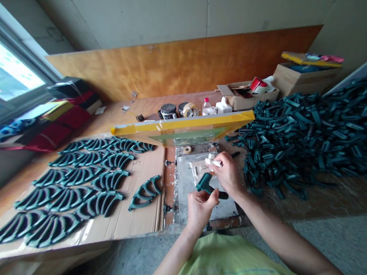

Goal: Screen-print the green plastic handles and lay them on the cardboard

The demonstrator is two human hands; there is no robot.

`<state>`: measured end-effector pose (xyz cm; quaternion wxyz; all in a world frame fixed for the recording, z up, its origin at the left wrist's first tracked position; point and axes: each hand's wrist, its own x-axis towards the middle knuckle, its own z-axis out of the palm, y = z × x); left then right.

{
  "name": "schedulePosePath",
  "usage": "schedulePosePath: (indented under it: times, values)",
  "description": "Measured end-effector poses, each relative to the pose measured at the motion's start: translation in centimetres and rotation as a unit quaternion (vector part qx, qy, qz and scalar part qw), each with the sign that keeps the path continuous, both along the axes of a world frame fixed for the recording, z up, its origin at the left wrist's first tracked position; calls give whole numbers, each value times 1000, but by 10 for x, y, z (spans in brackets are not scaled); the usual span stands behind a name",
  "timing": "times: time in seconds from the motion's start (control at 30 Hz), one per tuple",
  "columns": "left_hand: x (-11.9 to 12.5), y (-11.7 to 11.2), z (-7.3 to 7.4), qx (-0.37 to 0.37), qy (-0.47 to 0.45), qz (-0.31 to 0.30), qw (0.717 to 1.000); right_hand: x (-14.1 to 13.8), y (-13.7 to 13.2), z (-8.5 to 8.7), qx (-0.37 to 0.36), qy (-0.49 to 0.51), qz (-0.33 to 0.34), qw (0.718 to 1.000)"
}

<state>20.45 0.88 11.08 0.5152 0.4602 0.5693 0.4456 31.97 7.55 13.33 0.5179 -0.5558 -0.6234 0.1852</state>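
My left hand [199, 207] is closed on a dark green plastic handle [205, 183], a curved part with a wider end. Just above and to the right, my right hand [228, 174] pinches a small white wad [213, 160] that looks like cloth or tissue. Part of the handle is hidden by my fingers. Both hands are over a grey metal plate [183, 171] with a clear, shiny patch on it. Behind them, a yellow-edged screen frame [182, 123] is raised above the plate.
Several rows of similar green handles [63, 198] lie on cardboard [127, 224] at left. A large heap of loose handles [313, 140] covers the right side. Ink cans [168, 110], a red-capped bottle [206, 105] and an open carton [250, 100] stand behind the frame.
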Motion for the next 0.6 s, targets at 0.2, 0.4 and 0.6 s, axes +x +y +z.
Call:
schedulePosePath:
  times: [0.2,0.4,0.6]
  values:
    - [1,5,2,-44,-69,16,997,4,-19,16,-18,48,2,999]
    - [-1,4,-4,25,-4,8,1000,-17,-31,14,27,0,74,997]
    - [2,1,-6,-8,12,-13,1000,13,-1,0,-40,30,-60,997]
